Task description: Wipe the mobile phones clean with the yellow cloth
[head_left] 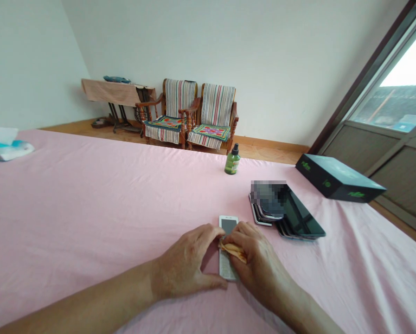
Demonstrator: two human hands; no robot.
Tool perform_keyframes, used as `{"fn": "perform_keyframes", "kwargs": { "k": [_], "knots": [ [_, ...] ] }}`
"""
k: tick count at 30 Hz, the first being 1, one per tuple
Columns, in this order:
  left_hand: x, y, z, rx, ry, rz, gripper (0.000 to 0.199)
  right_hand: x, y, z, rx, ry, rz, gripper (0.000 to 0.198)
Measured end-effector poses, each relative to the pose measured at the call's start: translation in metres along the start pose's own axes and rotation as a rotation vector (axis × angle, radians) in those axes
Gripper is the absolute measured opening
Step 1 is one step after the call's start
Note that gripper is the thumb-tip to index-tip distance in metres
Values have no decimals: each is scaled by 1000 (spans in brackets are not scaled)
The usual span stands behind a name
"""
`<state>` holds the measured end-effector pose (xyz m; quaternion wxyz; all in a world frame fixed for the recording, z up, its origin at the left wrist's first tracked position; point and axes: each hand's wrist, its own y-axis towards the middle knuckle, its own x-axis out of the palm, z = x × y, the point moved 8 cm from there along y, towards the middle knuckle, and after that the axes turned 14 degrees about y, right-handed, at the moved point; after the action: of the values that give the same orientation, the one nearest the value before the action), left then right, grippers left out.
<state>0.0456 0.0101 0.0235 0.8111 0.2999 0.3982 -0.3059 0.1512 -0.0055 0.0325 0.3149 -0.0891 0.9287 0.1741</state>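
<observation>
A white mobile phone (229, 224) with a grey screen and a lower keypad lies flat on the pink cloth-covered surface. My left hand (188, 262) holds it from the left, with fingertips at its upper left edge and the thumb by its bottom left corner. In my right hand (258, 262) is a bunched yellow cloth (234, 252), pressed against the middle of the phone. Both hands hide part of the phone's face and its right edge.
Right of my hands, dark tablets (300, 213) lie stacked beside a pile of phones (263, 215), partly pixelated. Behind stands a green spray bottle (232, 162). A black box (336, 178) sits far right, a tissue pack (6, 146) far left. Two wooden chairs (216, 106) stand beyond.
</observation>
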Motion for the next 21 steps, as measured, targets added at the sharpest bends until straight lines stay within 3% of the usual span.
{"fn": "perform_keyframes", "kwargs": {
  "k": [5,10,21],
  "knots": [
    [0,1,4,21,62,-15,63,-17,-7,18,95,25,46,24],
    [3,1,7,80,78,-43,44,-21,-11,26,96,29,59,24],
    [3,0,8,103,94,-29,47,-18,-12,22,119,-42,32,24]
  ]
}}
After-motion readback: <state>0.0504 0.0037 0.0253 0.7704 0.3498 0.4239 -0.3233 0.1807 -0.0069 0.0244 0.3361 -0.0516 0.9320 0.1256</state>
